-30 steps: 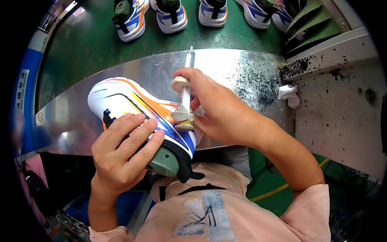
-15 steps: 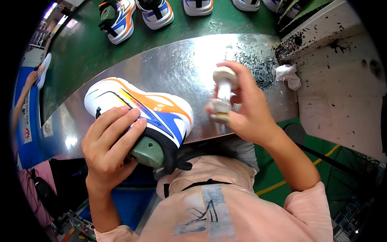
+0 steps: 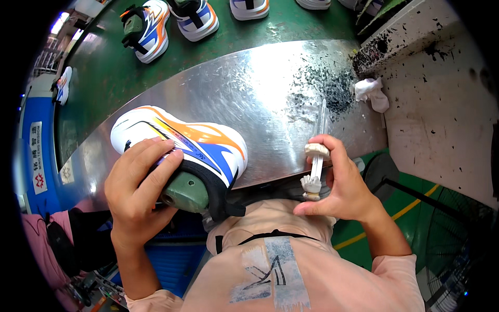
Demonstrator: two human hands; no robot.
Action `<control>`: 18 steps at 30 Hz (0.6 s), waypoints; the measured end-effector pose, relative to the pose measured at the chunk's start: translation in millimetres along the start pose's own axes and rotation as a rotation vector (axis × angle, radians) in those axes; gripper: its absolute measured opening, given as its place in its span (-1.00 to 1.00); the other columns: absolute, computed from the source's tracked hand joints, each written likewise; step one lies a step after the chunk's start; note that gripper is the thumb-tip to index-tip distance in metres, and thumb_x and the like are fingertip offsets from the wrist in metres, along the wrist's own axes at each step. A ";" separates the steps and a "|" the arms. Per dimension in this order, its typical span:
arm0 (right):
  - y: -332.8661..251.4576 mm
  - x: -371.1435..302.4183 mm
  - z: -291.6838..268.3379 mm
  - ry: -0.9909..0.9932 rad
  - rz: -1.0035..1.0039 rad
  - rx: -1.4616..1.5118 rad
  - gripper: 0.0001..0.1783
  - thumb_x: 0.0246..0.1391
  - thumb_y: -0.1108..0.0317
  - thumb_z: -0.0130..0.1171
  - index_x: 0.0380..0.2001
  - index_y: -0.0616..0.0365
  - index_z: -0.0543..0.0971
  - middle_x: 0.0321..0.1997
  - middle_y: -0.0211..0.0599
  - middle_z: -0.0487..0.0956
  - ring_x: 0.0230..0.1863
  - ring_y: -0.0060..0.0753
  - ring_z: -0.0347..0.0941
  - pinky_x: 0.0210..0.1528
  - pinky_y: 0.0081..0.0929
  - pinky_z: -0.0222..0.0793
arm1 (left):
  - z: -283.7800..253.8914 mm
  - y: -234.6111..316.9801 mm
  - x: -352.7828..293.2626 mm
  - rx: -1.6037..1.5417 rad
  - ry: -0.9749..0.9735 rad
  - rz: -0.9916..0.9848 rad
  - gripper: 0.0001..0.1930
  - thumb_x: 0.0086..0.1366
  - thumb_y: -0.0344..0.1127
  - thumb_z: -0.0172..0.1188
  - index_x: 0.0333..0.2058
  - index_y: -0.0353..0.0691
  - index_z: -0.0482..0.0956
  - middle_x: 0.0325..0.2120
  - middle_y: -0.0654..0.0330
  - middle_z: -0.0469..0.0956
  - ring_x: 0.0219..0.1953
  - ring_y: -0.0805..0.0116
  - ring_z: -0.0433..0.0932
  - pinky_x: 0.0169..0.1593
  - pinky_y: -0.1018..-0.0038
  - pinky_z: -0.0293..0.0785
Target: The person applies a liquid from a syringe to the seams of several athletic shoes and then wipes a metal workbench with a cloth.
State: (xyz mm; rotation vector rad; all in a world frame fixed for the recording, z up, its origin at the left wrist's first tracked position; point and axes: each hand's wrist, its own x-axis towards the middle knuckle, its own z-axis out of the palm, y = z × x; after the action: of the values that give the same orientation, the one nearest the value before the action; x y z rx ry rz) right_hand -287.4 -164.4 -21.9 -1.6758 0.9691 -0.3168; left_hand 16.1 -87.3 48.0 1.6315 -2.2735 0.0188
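Note:
A white, blue and orange sneaker [image 3: 208, 134] with a green last [image 3: 188, 192] inside lies on its side at the bench's near edge, its toe to the left. My left hand [image 3: 138, 187] is wrapped round its collar and last, fingers over the upper side. To the right of the shoe, my right hand [image 3: 343, 182] holds a slim clear syringe [image 3: 316, 166] with whitish wrapping at two places. Its thin tip points away from me over the metal, apart from the shoe. The palm side of my right hand is partly hidden.
Several similar sneakers [image 3: 195, 23] stand along the green work surface [image 3: 93, 67] behind the metal plate [image 3: 249, 88]. A crumpled white cloth [image 3: 371, 94] lies at the right by a paint-spotted panel [image 3: 431, 114]. Another sneaker [image 3: 63, 86] is at the far left. Black residue marks the plate.
My right hand has moved down and to the right with the syringe, towards the bench edge. My left hand and the sneaker have barely shifted. The other person's hand at far left has left view.

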 end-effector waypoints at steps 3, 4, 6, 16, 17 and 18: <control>2.7 -0.4 1.7 0.027 -0.078 -0.062 0.06 -0.45 -0.04 0.56 0.11 0.14 0.22 -0.09 -0.20 0.44 -0.23 -0.30 0.43 -0.17 -0.45 0.40 | 2.4 3.3 -6.1 0.028 0.034 0.009 -0.53 -0.29 -0.49 0.33 -0.23 -0.25 0.60 -0.25 0.04 0.58 -0.16 0.01 0.58 -0.04 0.20 0.51; 3.4 -0.5 3.1 0.039 -0.091 -0.069 0.06 -0.44 -0.04 0.56 0.11 0.13 0.22 -0.10 -0.21 0.45 -0.25 -0.31 0.43 -0.18 -0.46 0.40 | 3.4 3.8 -9.6 0.039 0.046 0.012 -0.53 -0.29 -0.49 0.32 -0.24 -0.26 0.60 -0.25 0.03 0.58 -0.15 0.00 0.58 -0.04 0.20 0.51; 1.3 -1.2 5.8 0.020 -0.062 -0.024 0.06 -0.45 -0.04 0.56 0.10 0.13 0.23 -0.13 -0.23 0.46 -0.26 -0.36 0.44 -0.20 -0.48 0.40 | 4.7 3.9 -20.2 0.033 0.068 0.025 -0.57 -0.24 -0.52 0.25 -0.24 -0.26 0.60 -0.24 0.01 0.59 -0.14 -0.01 0.58 -0.03 0.19 0.51; 4.4 -6.2 15.4 0.095 -0.085 0.104 0.17 -0.53 0.03 0.63 0.19 0.05 0.18 -0.16 -0.39 0.45 -0.45 -0.73 0.26 -0.46 -0.75 0.21 | 30.8 12.1 -84.3 0.209 0.231 0.058 -0.81 0.15 -0.44 0.17 -0.22 -0.15 0.55 -0.19 0.11 0.60 -0.07 0.11 0.57 0.02 0.21 0.50; 2.9 -5.3 15.8 0.093 -0.068 0.080 0.16 -0.52 0.05 0.62 0.19 0.05 0.19 -0.16 -0.39 0.45 -0.46 -0.74 0.25 -0.48 -0.75 0.19 | 30.7 12.5 -84.3 0.210 0.234 0.052 -0.82 0.16 -0.44 0.18 -0.22 -0.14 0.55 -0.19 0.12 0.60 -0.08 0.11 0.57 0.03 0.22 0.50; 1.7 -4.6 16.3 0.092 -0.051 0.056 0.14 -0.51 0.07 0.62 0.19 0.04 0.19 -0.17 -0.39 0.45 -0.47 -0.75 0.25 -0.50 -0.76 0.18 | 29.7 13.2 -83.1 0.203 0.228 0.045 -0.82 0.15 -0.44 0.17 -0.23 -0.15 0.56 -0.19 0.12 0.60 -0.08 0.11 0.57 0.02 0.22 0.50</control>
State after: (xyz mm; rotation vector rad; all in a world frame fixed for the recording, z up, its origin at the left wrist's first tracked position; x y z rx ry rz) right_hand -280.6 -150.0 -27.8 -1.6492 0.9773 -0.4543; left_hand 19.5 -12.7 -0.9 1.5817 -2.1895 0.4376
